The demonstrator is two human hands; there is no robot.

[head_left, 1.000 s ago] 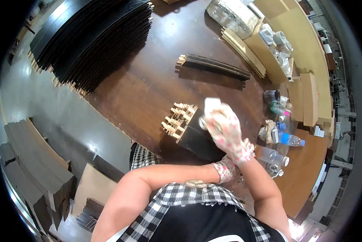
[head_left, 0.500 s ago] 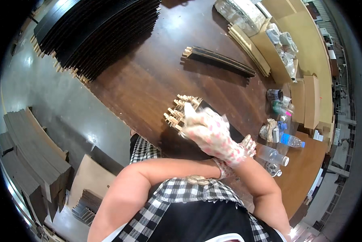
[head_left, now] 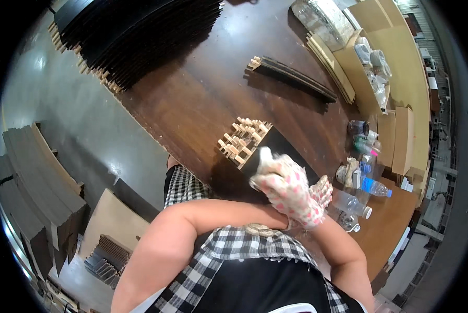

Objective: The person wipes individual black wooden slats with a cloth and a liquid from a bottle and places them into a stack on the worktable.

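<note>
A stack of black boards (head_left: 291, 149) lies on the brown table in front of me, with pale wooden dowels (head_left: 242, 139) sticking out of its left end. My right hand (head_left: 284, 183), in a white glove with pink spots, is closed over the top of the stack; a white tip points up from it, and what it holds, if anything, is hidden. My forearms cross, the right one over the left. My left hand (head_left: 322, 191), gloved alike, has its fingers curled at the right end of the stack, partly covered by my right wrist.
A large pile of black boards (head_left: 135, 39) with dowel ends fills the far left. A few more black boards (head_left: 295, 78) lie beyond my hands. Plastic bottles (head_left: 353, 202) and an open carton (head_left: 360, 73) stand on the right. Grey panels (head_left: 41, 182) are stacked on the floor at left.
My right hand has moved back to the right, away from the dowel ends, which now show more fully. My left hand stays at the stack's right end. The view has shifted slightly.
</note>
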